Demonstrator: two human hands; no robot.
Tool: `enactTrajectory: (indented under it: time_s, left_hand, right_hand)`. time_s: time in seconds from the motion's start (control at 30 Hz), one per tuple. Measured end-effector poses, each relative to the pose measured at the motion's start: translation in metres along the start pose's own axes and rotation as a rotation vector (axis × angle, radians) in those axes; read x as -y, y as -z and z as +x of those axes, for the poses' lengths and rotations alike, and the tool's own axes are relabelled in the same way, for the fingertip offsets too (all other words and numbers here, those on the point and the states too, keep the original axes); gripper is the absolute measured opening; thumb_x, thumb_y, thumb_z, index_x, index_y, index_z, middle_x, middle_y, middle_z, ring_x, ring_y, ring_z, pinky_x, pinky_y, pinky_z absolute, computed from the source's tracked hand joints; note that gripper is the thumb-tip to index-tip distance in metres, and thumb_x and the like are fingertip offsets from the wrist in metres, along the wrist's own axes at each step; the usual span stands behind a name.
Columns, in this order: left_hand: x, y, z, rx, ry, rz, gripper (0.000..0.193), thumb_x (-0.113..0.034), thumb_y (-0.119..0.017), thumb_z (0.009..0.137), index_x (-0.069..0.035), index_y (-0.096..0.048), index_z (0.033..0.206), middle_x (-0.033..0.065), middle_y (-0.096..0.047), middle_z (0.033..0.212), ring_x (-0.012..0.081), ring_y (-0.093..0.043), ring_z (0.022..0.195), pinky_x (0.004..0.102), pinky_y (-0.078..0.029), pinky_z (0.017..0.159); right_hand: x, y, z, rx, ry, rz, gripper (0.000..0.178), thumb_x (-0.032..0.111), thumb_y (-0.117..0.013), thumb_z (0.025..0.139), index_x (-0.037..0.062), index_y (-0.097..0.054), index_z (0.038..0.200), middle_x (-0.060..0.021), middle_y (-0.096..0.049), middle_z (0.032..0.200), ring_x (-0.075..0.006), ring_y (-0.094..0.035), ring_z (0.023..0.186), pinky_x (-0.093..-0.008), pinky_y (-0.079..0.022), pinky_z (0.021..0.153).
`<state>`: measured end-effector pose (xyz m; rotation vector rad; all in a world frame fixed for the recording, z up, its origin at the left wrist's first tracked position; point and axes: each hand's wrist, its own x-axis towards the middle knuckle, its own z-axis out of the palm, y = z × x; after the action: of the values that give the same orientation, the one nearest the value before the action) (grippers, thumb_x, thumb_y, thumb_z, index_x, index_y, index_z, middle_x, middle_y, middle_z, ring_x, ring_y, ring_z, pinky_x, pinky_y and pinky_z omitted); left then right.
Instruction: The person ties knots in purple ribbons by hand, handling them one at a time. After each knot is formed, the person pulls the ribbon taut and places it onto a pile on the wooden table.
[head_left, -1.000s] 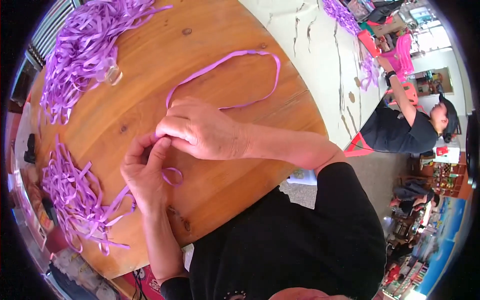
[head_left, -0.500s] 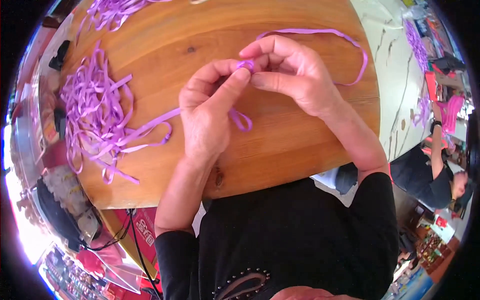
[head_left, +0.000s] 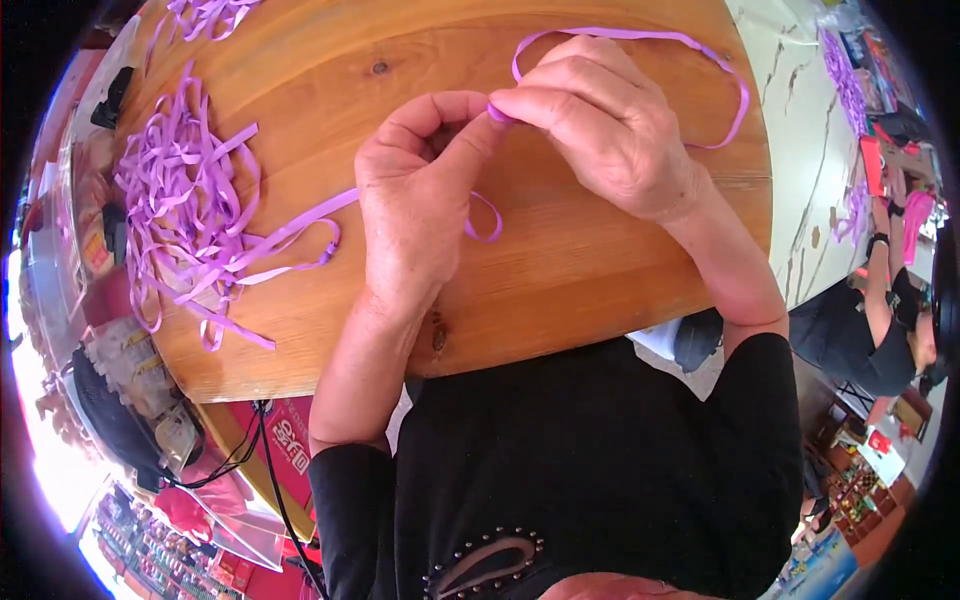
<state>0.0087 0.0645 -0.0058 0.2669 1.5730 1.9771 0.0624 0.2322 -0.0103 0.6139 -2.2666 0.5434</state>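
Note:
My left hand (head_left: 415, 190) pinches a small loop of purple ribbon (head_left: 499, 113) between thumb and forefinger, above the wooden table. From the other side my right hand (head_left: 610, 130) grips the same bit of ribbon, its thumb and fingers closed at the loop. Whether it is a knot there cannot be made out under the fingertips. One length of the ribbon curves out past my right hand over the table. Another length runs leftward behind my left hand, and a small loop hangs beside that wrist.
A tangled heap of purple ribbons (head_left: 190, 200) lies on the left of the wooden table (head_left: 560, 290). More ribbons (head_left: 205, 15) lie at the far left. A white marbled surface (head_left: 800, 150) adjoins on the right, where another person's arm (head_left: 877, 270) shows. A red box (head_left: 285, 440) stands below the table.
My right hand has turned over and closed in, its fingers now folded over the ribbon loop. Before, its fingers were spread more openly around it. The left hand keeps its pinch.

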Motion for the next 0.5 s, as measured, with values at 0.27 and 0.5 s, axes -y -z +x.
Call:
enactTrajectory:
  time_s: [0.27, 0.5]
  left_hand:
    - [0.005, 0.012, 0.009, 0.013, 0.164, 0.007, 0.015, -0.008, -0.069, 0.082, 0.002, -0.064, 0.092, -0.0007, -0.059, 0.071, 0.0026, -0.050, 0.057, 0.0164, -0.041, 0.050]
    - [-0.001, 0.012, 0.008, 0.097, 0.153, -0.040, 0.018, -0.010, -0.070, 0.080, 0.002, -0.064, 0.090, -0.0016, -0.057, 0.070, 0.0024, -0.047, 0.056, 0.0164, -0.037, 0.042]
  right_hand:
    - [-0.003, 0.007, 0.000, 0.044, 0.030, 0.051, 0.018, 0.013, -0.066, 0.073, 0.0068, -0.068, 0.090, -0.0063, -0.060, 0.084, -0.0250, -0.058, 0.081, -0.0342, -0.049, 0.069]
    - [0.009, 0.021, 0.020, -0.008, -0.205, 0.176, 0.013, -0.002, -0.068, 0.075, -0.0016, -0.066, 0.088, -0.0124, -0.063, 0.084, -0.0242, -0.062, 0.076, -0.0302, -0.050, 0.066]
